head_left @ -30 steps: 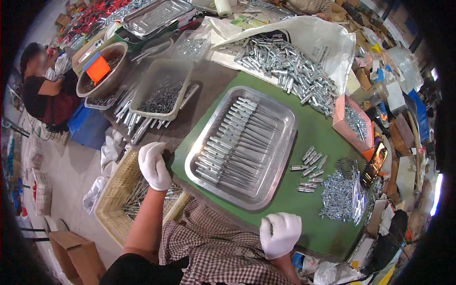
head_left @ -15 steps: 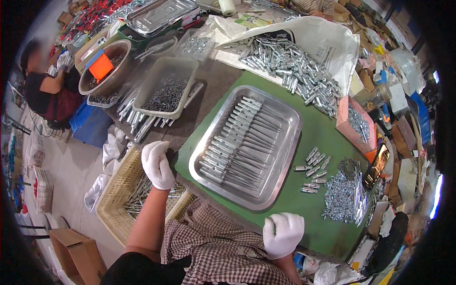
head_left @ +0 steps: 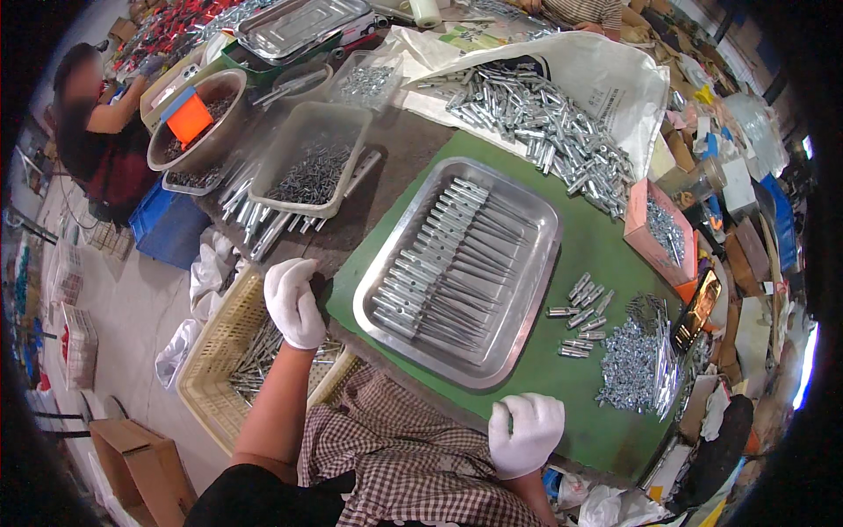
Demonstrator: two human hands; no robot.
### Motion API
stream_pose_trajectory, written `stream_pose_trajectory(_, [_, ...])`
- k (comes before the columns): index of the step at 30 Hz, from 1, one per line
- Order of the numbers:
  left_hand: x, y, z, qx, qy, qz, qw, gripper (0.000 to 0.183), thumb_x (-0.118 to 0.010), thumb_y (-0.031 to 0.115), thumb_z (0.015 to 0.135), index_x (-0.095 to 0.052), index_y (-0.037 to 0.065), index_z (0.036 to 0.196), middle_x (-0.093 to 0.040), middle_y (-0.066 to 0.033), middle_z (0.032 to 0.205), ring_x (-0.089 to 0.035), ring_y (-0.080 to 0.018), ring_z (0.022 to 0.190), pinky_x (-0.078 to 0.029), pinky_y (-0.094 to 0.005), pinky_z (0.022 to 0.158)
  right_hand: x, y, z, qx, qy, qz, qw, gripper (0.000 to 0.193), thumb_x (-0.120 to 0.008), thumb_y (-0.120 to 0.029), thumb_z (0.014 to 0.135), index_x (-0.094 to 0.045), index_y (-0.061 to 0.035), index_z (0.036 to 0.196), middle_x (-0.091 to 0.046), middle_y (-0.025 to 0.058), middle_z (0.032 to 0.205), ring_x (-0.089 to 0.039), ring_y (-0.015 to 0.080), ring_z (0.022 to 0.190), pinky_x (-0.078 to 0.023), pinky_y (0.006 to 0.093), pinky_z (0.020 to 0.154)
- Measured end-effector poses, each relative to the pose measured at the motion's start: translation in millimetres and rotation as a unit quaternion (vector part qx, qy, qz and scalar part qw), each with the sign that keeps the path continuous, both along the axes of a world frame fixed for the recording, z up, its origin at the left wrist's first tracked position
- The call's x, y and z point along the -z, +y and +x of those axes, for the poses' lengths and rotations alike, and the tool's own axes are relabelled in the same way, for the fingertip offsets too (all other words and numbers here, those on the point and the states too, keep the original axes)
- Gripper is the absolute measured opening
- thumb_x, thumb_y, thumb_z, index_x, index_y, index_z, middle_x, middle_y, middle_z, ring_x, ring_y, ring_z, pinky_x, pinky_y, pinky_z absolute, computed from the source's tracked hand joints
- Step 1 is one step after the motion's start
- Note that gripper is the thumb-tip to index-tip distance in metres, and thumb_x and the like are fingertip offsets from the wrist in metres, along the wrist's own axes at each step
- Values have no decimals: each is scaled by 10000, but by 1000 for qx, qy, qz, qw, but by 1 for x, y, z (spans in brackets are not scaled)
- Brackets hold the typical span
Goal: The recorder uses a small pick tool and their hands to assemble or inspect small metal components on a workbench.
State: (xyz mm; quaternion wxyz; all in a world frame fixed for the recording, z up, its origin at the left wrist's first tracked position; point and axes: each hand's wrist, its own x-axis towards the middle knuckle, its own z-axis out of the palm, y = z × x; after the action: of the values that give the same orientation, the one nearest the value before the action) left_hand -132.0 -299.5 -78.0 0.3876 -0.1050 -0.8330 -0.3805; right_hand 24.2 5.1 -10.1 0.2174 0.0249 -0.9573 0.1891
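My left hand (head_left: pixel 294 303), in a white glove, rests at the left corner of the green work surface (head_left: pixel 386 233) with its fingers curled. What lies inside those fingers, if anything, is hidden. Near the front edge is my right hand (head_left: pixel 527 435), also gloved, loosely closed with the thumb set off and nothing visible in it. Between and beyond my hands lies a shiny metal tray (head_left: pixel 479 364). It holds a neat row of silver metal sleeves (head_left: pixel 430 255) with dark tapered rods (head_left: pixel 479 263) extending from them. Several loose short metal cylinders (head_left: pixel 580 303) lie right of the tray.
Small metal parts (head_left: pixel 628 364) and thin pins are heaped at right, near a pink bin (head_left: pixel 639 224) and a phone (head_left: pixel 698 307). A sack (head_left: pixel 606 79) bears piled cylinders. Tubs of screws (head_left: pixel 351 132) stand at back left, a yellow crate (head_left: pixel 204 386) below. A co-worker (head_left: pixel 97 132) sits far left.
My hands keep their places and shapes; the view has shifted very slightly. The co-worker at the far left has leaned and reached an arm toward the bins.
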Motion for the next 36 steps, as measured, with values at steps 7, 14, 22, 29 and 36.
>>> stream_pose_trajectory(7, [1, 0, -1, 0, 13, -5, 1000, 312, -459, 4, 780, -662, -51, 1009, -644, -191, 1017, -601, -316, 927, -474, -375, 871, -2, 0, 0, 0, -5, -2, 1000, 149, -781, -140, 711, -669, -104, 803, -645, 74, 780, -615, 301, 704, -446, 443, 679])
stream_pose_trajectory(14, [-1, 1, 0, -1, 10, -5, 1000, 317, -457, 0, 778, -666, -49, 1011, -649, -191, 1011, -605, -317, 923, -476, -378, 870, -1, 1, 1, 1, -2, 4, 1000, 153, -781, -144, 715, -668, -100, 808, -641, 73, 781, -608, 301, 703, -445, 443, 681])
stream_pose_trajectory(22, [0, 1, -1, -2, 8, -6, 1000, 283, -473, -6, 801, -666, -45, 1004, -652, -188, 1010, -610, -318, 929, -480, -383, 872, 1, 1, 2, -4, -3, 3, 1000, 156, -783, -153, 720, -669, -100, 812, -643, 72, 787, -608, 302, 707, -445, 440, 684])
stream_pose_trajectory(29, [-2, -4, 0, -6, 20, -18, 1000, 263, -486, 44, 830, -674, -32, 998, -664, -188, 1002, -613, -340, 939, -481, -409, 875, -2, -3, -1, -6, -5, 1, 1000, 138, -770, -145, 720, -665, -103, 799, -641, 80, 802, -604, 314, 728, -444, 452, 691])
stream_pose_trajectory(36, [-2, 1, -1, 1, 22, -5, 1000, 317, -556, 2, 747, -703, -4, 1028, -682, -155, 972, -627, -344, 895, -479, -420, 833, -6, -5, 2, 5, -6, -35, 999, 99, -712, -35, 745, -639, -44, 811, -615, 132, 835, -568, 353, 787, -446, 466, 712])
